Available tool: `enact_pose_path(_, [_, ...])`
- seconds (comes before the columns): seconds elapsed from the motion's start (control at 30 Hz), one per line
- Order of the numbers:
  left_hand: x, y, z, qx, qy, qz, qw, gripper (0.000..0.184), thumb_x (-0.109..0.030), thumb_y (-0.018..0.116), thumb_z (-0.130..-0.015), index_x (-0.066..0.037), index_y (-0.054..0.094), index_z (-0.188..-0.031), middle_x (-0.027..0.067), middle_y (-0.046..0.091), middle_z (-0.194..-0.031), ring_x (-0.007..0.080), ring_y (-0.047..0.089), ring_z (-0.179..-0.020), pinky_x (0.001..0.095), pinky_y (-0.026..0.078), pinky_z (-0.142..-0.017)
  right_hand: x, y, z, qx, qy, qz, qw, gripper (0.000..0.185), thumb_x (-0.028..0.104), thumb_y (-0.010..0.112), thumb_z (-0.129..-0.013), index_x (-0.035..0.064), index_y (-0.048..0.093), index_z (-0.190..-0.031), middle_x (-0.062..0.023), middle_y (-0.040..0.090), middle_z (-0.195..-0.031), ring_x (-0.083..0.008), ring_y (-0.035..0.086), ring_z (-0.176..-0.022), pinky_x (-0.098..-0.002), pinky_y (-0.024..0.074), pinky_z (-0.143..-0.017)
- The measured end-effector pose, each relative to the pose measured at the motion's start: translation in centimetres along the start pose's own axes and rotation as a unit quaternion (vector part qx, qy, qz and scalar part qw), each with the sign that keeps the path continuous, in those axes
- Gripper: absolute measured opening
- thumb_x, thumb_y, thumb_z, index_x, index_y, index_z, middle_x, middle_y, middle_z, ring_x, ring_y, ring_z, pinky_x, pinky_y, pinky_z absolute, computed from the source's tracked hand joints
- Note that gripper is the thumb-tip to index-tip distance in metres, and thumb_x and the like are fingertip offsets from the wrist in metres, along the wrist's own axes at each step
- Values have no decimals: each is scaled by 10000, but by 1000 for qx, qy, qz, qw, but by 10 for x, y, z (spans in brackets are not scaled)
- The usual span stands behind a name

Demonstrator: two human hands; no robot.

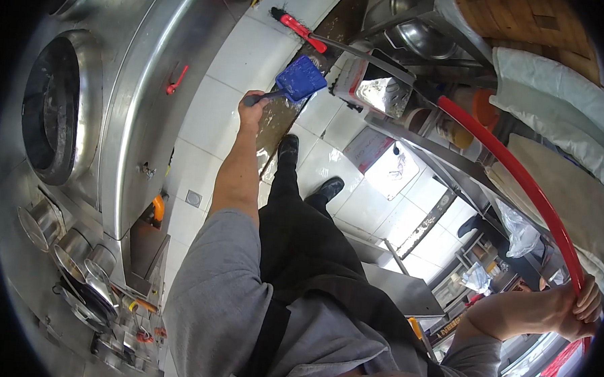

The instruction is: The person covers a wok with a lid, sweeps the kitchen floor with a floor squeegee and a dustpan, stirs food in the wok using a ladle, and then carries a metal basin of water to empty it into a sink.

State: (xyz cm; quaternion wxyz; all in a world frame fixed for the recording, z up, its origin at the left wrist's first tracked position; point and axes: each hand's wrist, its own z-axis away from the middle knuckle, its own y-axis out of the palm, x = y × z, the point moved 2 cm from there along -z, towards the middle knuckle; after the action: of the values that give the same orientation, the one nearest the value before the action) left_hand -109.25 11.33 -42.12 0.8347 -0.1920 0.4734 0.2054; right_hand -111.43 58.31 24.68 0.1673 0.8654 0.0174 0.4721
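Note:
In my left hand (251, 109) is the dark handle of a blue dustpan (302, 79), its fingers closed round it. The pan hangs over a wet brown floor channel (272, 130). My right hand (582, 310) grips the red end of a long broom handle (512, 164) at the far right. That handle turns grey further along and runs across the view to a red broom head (297, 28) with dark bristles, low over the white tiles near the pan.
A steel stove front with a wok (53, 107) stands at left, above steel pots (70, 252). At right, a steel shelf unit holds jars and cloths (556, 85). A square tin (374, 84) sits beside the channel. Another person's dark shoe (469, 226) shows at right.

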Motion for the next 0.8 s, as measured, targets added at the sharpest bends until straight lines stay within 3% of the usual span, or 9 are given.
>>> enact_pose_path(0.03, [-7, 0, 2, -1, -6, 34, 999, 206, 67, 653, -663, -65, 624, -818, 24, 615, -789, 143, 579, -723, 269, 467, -675, 9, 0, 0, 0, -23, 16, 1000, 405, 314, 547, -760, 165, 312, -466, 36, 252, -367, -100, 249, -316, -213, 253, -380])
enact_pose_path(0.1, [-19, -1, 3, 7, -10, 71, 997, 200, 65, 656, -679, -66, 620, -826, 23, 607, -801, 136, 565, -724, 265, 457, -669, 29, -5, 4, 0, -42, 0, 999, 415, 312, 531, -780, 159, 307, -466, 32, 261, -382, -103, 250, -331, -219, 254, -390])
enact_pose_path(0.17, [-30, -3, 4, 1, -15, 116, 993, 198, 55, 664, -689, -62, 620, -842, 19, 601, -810, 129, 550, -735, 260, 444, -679, 51, -16, 10, -52, -46, 28, 997, 493, 423, 486, -822, 164, 286, -454, 33, 227, -374, -110, 232, -334, -229, 244, -396])
enact_pose_path(0.4, [-86, -19, 25, -25, 49, 88, 995, 204, 25, 689, -685, -71, 629, -855, 10, 593, -806, 126, 537, -753, 256, 430, -691, 122, -27, 32, -64, -52, 5, 997, 509, 420, 436, -883, 161, 285, -472, 36, 212, -391, -108, 228, -360, -234, 249, -438])
enact_pose_path(0.53, [-100, -42, 37, -48, 64, 69, 994, 217, 17, 704, -663, -73, 629, -846, 19, 596, -807, 130, 542, -745, 263, 437, -681, 158, -22, 41, -122, -120, 42, 984, 418, 302, 521, -820, 155, 309, -492, 42, 236, -398, -95, 240, -343, -225, 245, -404])
enact_pose_path(0.8, [-70, -123, 65, -92, 88, 24, 992, 235, 15, 705, -651, -75, 628, -853, 23, 600, -820, 132, 548, -740, 265, 443, -680, 169, -46, 53, -82, -61, 21, 995, 432, 317, 532, -792, 146, 305, -468, 39, 241, -377, -103, 236, -326, -237, 233, -395])
